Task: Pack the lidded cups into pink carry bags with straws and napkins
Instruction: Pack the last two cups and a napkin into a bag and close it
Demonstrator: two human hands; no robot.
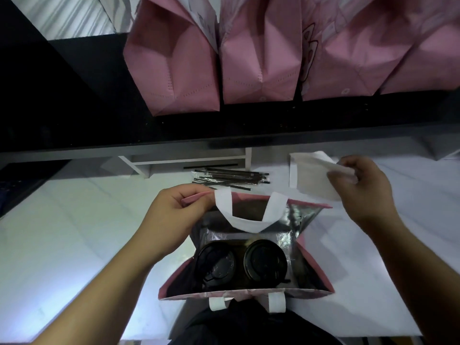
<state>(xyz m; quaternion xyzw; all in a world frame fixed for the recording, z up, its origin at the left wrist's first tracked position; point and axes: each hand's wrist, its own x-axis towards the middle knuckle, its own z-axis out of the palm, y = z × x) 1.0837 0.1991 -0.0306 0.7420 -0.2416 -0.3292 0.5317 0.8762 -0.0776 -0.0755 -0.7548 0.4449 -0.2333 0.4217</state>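
An open pink carry bag [312,257] with silver lining and white handles stands on the white counter in front of me. Two cups with black lids sit inside it, one on the left [216,265] and one on the right [265,261]. My left hand [174,210] pinches the bag's far-left rim beside the white handle. My right hand [363,188] pinches a white napkin [321,180] above the bag's right side. A bundle of wrapped black straws [231,177] lies on the counter behind the bag.
Several filled pink bags [174,68] stand in a row on a black shelf [224,130] above the counter. A white stand [189,161] sits under the shelf behind the straws. The white counter [74,232] spreads to both sides.
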